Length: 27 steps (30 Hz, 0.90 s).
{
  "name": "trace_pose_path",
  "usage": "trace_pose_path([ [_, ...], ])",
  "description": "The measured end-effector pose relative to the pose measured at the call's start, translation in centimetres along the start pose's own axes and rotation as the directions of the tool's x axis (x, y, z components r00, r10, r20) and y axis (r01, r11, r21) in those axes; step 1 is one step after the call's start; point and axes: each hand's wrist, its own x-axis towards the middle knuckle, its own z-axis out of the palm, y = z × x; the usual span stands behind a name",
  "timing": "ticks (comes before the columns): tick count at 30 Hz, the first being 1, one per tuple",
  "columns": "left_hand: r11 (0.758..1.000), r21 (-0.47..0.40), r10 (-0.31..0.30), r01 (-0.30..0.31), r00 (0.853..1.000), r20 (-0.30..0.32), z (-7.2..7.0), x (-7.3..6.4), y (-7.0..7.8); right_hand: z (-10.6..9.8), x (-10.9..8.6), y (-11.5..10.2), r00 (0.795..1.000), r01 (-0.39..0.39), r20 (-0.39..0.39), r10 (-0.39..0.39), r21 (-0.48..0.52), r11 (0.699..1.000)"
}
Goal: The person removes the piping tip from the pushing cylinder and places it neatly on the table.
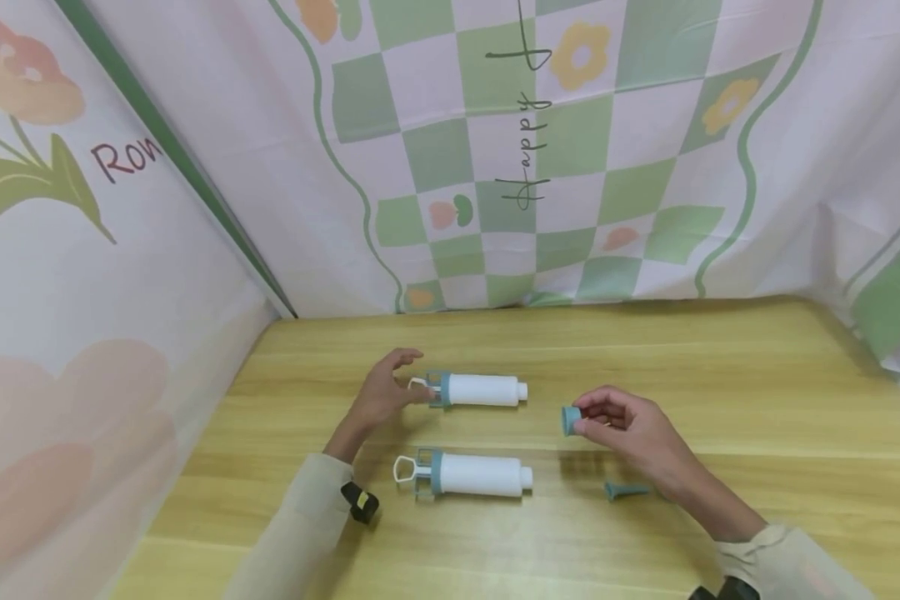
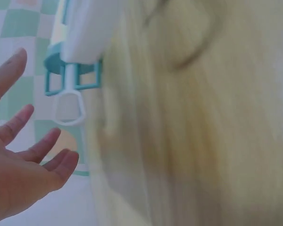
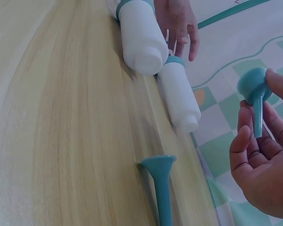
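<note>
Two white plastic syringes with teal collars and white loop handles lie side by side on the table, a far syringe [image 1: 483, 390] and a near syringe [image 1: 482, 475]. Their tips point right. My left hand [image 1: 382, 392] is at the handle end of the far one, fingers spread and loosely bent. The left wrist view shows these fingers [image 2: 42, 148] apart from the handle. Between thumb and fingers, my right hand [image 1: 637, 429] pinches a short teal nozzle [image 3: 254, 87], cup-shaped with a thin stem. Below that hand lies a longer teal nozzle [image 1: 625, 490] with a flared end.
A wooden table [image 1: 270, 517] carries everything. Behind it hangs a checkered cloth [image 1: 570, 167] in green and white. A flower-printed cloth [image 1: 82, 292] closes off the left side, and more cloth hangs at the right.
</note>
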Motion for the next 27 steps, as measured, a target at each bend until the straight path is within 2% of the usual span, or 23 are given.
trace_pose_path([
  [8, 0.996, -0.006, 0.093, -0.093, 0.995, -0.029, 0.6, -0.4, 1.3, -0.1, -0.3, -0.3, 1.000, 0.012, -0.027, -0.012, 0.004, 1.000],
  [13, 0.992, -0.019, 0.124, -0.125, 0.991, -0.059, 1.1, -1.3, 2.4, 0.1, -0.1, -0.4, 1.000, 0.025, -0.018, -0.025, 0.020, 0.999],
  [20, 0.986, -0.003, 0.167, -0.168, 0.984, -0.066, 2.1, -2.4, 3.6, 0.2, -0.2, -0.6, 0.999, 0.042, -0.020, -0.042, 0.020, 0.999],
  [27, 0.979, -0.053, 0.191, -0.196, 0.978, -0.081, 3.2, -3.5, 4.8, 0.2, -0.4, -1.0, 0.998, 0.050, -0.034, -0.050, -0.005, 0.999],
])
